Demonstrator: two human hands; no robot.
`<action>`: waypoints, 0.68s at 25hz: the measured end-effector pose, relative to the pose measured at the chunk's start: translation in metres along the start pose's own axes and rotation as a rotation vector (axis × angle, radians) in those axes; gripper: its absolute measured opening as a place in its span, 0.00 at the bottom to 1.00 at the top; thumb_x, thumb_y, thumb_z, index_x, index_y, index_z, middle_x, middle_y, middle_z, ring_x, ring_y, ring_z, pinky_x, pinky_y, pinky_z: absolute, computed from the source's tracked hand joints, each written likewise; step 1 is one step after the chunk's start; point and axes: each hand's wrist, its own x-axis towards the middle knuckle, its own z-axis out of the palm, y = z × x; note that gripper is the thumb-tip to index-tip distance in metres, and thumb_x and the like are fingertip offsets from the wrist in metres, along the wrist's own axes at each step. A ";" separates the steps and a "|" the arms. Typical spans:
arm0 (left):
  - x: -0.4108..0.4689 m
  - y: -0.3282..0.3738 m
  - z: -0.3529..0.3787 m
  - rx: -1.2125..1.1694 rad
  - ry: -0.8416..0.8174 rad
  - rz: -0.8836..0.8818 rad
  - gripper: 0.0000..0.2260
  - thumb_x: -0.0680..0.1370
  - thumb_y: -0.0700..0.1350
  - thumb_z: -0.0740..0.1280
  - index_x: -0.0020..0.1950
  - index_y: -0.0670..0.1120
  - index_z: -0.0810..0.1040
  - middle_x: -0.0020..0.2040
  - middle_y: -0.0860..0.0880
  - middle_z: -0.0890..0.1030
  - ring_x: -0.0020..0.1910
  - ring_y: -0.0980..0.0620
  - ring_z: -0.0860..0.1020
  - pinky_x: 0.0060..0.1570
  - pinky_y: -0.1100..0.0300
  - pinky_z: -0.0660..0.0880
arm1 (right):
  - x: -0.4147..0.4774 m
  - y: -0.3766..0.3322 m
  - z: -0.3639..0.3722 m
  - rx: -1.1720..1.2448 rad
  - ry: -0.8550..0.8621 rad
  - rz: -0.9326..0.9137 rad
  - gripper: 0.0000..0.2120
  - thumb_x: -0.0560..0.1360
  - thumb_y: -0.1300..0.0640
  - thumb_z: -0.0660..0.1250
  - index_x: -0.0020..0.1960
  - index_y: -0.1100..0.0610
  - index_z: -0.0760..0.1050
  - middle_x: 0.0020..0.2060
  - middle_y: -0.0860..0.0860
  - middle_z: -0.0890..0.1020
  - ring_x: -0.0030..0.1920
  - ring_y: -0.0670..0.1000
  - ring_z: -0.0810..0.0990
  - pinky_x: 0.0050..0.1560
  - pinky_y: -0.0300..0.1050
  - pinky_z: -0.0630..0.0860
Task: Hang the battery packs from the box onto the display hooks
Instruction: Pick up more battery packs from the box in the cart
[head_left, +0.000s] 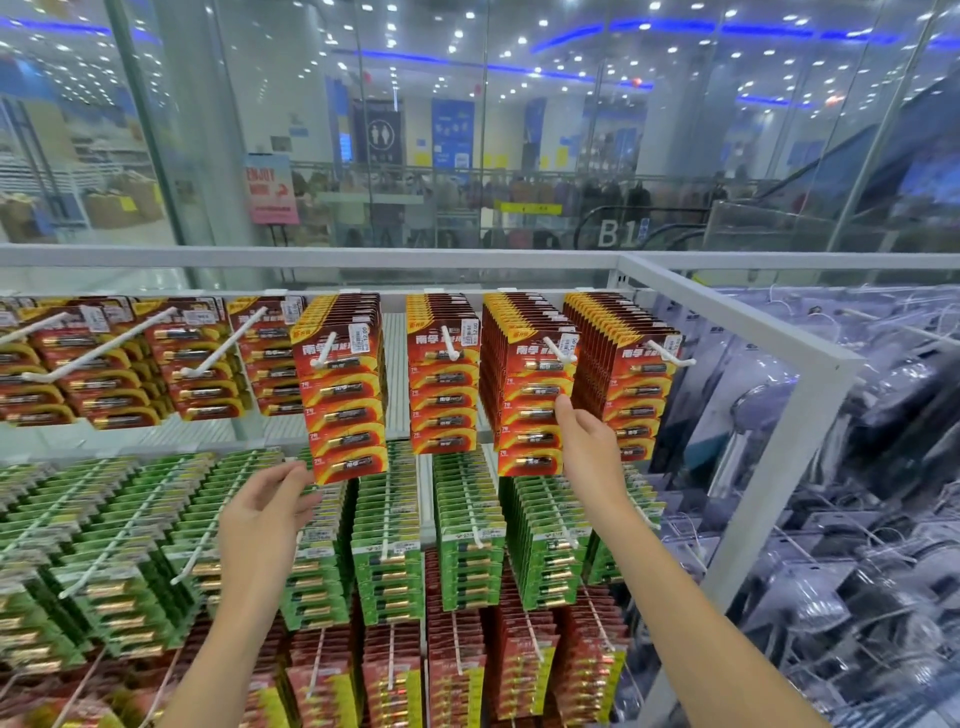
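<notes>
Squaring up hung packs looks like the step in hand. On the rack's (737, 319) top row, the left hand (265, 514), fingers relaxed, touches the lower corner of one red battery pack stack (345, 400). The right hand (587, 441) meets the side edge of a second red stack (524, 415) nearer the rack's right corner; whether it pinches is unclear. No box shows, so the next move calls for fetching fresh packs. Cards read 南孚 and 7号, a price sticker (362, 332) 12.00. Beyond are the B1 marking (615, 234) and a pink ENJOY sign (272, 189).

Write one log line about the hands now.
left hand: touches hanging red-and-yellow card battery pack | right hand: pinches neighbouring red pack stack
</notes>
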 end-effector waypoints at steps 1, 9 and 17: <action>-0.006 -0.003 -0.003 0.003 -0.007 -0.009 0.04 0.83 0.47 0.69 0.54 0.51 0.83 0.55 0.47 0.86 0.52 0.45 0.85 0.60 0.48 0.80 | 0.001 0.005 0.001 -0.019 0.023 -0.016 0.25 0.84 0.38 0.57 0.38 0.57 0.69 0.26 0.46 0.68 0.28 0.47 0.69 0.35 0.47 0.66; -0.069 -0.032 0.003 -0.010 -0.117 -0.144 0.10 0.84 0.50 0.65 0.57 0.49 0.84 0.54 0.49 0.87 0.55 0.45 0.85 0.61 0.45 0.78 | -0.040 0.062 -0.019 -0.054 0.083 0.040 0.17 0.83 0.37 0.58 0.57 0.47 0.80 0.49 0.42 0.84 0.52 0.43 0.82 0.53 0.46 0.77; -0.148 -0.100 0.072 0.034 -0.366 -0.398 0.10 0.86 0.43 0.62 0.55 0.43 0.83 0.53 0.42 0.87 0.54 0.39 0.83 0.53 0.52 0.81 | -0.158 0.176 -0.108 -0.057 0.240 0.367 0.17 0.83 0.42 0.61 0.50 0.52 0.82 0.44 0.50 0.85 0.48 0.48 0.83 0.52 0.45 0.77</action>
